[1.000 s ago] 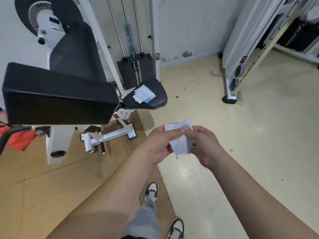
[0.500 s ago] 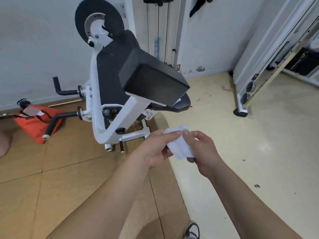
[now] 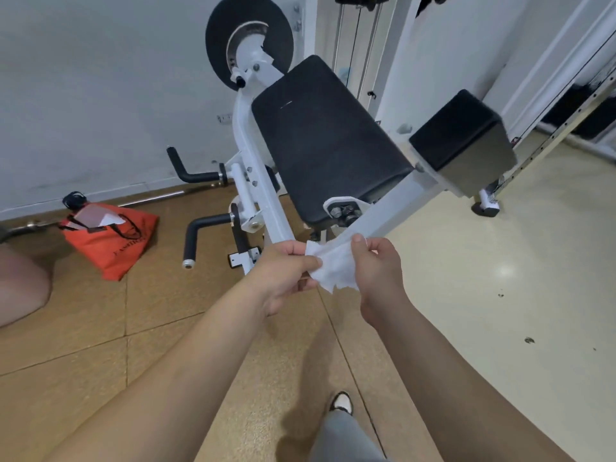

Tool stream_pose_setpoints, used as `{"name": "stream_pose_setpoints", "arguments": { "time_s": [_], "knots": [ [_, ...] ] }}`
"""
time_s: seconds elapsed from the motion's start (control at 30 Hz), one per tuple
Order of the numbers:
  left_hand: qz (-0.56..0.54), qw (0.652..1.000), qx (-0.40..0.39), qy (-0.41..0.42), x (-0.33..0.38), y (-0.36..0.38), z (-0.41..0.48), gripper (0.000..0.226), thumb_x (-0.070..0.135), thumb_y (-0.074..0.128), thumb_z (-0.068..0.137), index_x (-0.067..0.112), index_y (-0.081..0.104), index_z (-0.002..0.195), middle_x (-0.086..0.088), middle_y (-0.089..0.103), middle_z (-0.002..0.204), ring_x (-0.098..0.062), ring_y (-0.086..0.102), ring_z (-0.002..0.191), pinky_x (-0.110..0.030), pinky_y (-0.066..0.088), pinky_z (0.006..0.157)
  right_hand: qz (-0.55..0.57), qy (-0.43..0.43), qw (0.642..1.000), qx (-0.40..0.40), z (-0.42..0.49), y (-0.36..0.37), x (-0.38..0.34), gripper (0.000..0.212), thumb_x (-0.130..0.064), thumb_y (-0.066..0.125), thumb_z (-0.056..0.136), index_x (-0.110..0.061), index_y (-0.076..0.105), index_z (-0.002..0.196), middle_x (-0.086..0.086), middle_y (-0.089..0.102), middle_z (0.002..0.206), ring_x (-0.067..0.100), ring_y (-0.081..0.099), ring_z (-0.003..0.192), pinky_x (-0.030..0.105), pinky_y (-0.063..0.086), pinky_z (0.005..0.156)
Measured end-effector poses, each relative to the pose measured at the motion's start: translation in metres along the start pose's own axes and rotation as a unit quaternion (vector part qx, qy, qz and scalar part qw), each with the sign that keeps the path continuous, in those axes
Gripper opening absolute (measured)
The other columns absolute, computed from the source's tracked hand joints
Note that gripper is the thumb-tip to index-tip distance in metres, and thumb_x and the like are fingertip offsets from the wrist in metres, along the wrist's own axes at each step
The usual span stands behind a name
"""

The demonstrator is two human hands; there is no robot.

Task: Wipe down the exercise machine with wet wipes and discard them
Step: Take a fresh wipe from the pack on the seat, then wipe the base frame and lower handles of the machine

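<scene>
A white wet wipe is stretched between both my hands in the middle of the view. My left hand pinches its left edge and my right hand pinches its right edge with thumb on top. Just beyond them stands the exercise machine: a white frame, a large black pad, a smaller black pad on a white arm, and black handles. The wipe is close to the white arm's lower end; contact is not clear.
An orange bag lies on the brown floor at left. A black round disc tops the machine by the wall. Another white machine frame stands at right on pale flooring. A person's limb shows at far left. My shoe is below.
The view has swung around to the machine's side, and the seat holding the wipes packet is out of sight. My hands have pulled the wipe wider and are nearer the white arm.
</scene>
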State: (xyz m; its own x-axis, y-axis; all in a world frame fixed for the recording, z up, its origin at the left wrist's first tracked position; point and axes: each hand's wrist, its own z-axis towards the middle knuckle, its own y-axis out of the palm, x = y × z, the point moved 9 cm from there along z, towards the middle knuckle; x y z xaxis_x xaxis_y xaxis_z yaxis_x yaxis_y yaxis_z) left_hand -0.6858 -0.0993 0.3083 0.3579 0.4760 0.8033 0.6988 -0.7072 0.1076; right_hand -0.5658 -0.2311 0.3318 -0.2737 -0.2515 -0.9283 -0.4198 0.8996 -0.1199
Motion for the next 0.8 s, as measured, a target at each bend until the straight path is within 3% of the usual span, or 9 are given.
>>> {"name": "stream_pose_setpoints", "arguments": {
  "time_s": [0.23,0.37,0.5,0.63,0.8],
  "knots": [
    [-0.022,0.997,0.064,-0.044,0.021,-0.08,0.071,0.027,0.005,0.077,0.087,0.001,0.069,0.112,-0.025,0.074,0.111,-0.025,0.072,0.079,-0.03,0.061,0.057,0.007,-0.027,0.999,0.03,0.041,0.083,-0.009,0.023,-0.034,0.053,0.106,-0.017,0.05,0.092,-0.003,0.053,0.084,0.012,0.051,0.074,0.027,0.044,0.069],
    [-0.168,0.982,0.006,-0.089,0.042,-0.105,0.099,0.025,0.003,0.063,0.098,0.004,0.065,0.122,-0.019,0.074,0.116,-0.029,0.074,0.105,-0.043,0.062,0.087,0.033,0.011,0.997,0.071,0.075,0.118,-0.002,0.024,-0.038,0.052,0.106,-0.015,0.052,0.1,-0.002,0.057,0.09,0.015,0.054,0.08,0.034,0.048,0.075],
    [-0.264,0.958,-0.006,-0.11,0.069,-0.126,0.127,0.033,0.011,0.051,0.104,0.004,0.055,0.136,-0.015,0.071,0.122,-0.029,0.07,0.11,-0.044,0.064,0.077,0.027,0.038,0.997,0.061,0.095,0.163,-0.004,0.027,-0.042,0.052,0.105,-0.017,0.052,0.096,-0.003,0.054,0.085,0.016,0.051,0.074,0.037,0.048,0.067],
    [-0.237,0.964,0.027,-0.113,0.093,-0.153,0.16,0.03,0.028,0.044,0.109,0.009,0.058,0.129,-0.015,0.077,0.108,-0.03,0.077,0.091,-0.045,0.063,0.07,0.015,0.052,0.996,0.071,0.11,0.205,-0.008,0.029,-0.04,0.052,0.106,-0.012,0.053,0.099,-0.003,0.05,0.086,0.015,0.047,0.074,0.036,0.045,0.066],
    [-0.134,0.987,0.004,-0.093,0.126,-0.204,0.218,0.027,0.037,0.053,0.105,0.014,0.066,0.113,-0.009,0.08,0.096,-0.03,0.077,0.094,-0.052,0.06,0.09,0.033,0.071,0.99,0.115,0.122,0.275,0.0,0.031,-0.046,0.052,0.102,-0.015,0.053,0.096,0.001,0.053,0.091,0.018,0.05,0.08,0.037,0.042,0.069]
  ]
}}
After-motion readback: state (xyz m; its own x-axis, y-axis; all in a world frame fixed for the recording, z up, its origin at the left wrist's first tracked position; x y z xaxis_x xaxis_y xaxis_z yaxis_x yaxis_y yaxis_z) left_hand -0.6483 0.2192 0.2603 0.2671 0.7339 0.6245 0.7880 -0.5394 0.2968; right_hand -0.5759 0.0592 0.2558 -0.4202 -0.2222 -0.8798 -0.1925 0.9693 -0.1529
